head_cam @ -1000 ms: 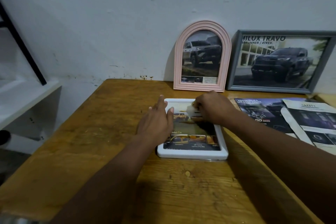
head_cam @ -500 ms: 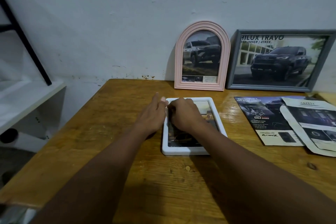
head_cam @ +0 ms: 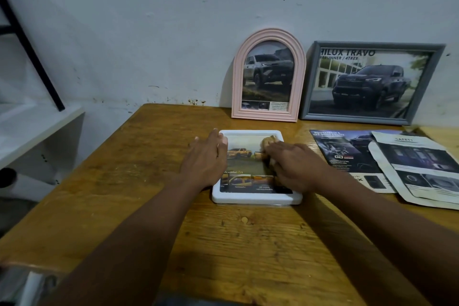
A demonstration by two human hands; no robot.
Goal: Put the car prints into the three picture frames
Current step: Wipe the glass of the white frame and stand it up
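Note:
A white picture frame (head_cam: 255, 198) lies flat on the wooden table (head_cam: 149, 194) with a print of yellow cars (head_cam: 244, 164) inside it. My left hand (head_cam: 205, 161) rests on the frame's left edge with straight fingers. My right hand (head_cam: 295, 166) lies over the right side of the print, fingers curled round a small tan wad (head_cam: 269, 142) that presses on the print. A pink arched frame (head_cam: 301, 74) and a grey frame (head_cam: 355, 117) lean against the wall, each holding a car print.
Two loose car brochures (head_cam: 347, 156) (head_cam: 422, 164) lie overlapping on the table to the right of the white frame. A white shelf (head_cam: 29, 126) with a black slanted bar (head_cam: 32, 52) stands left of the table.
My right hand slid from the left part of the print to its right side, uncovering the yellow cars. My left hand stayed on the frame's left edge.

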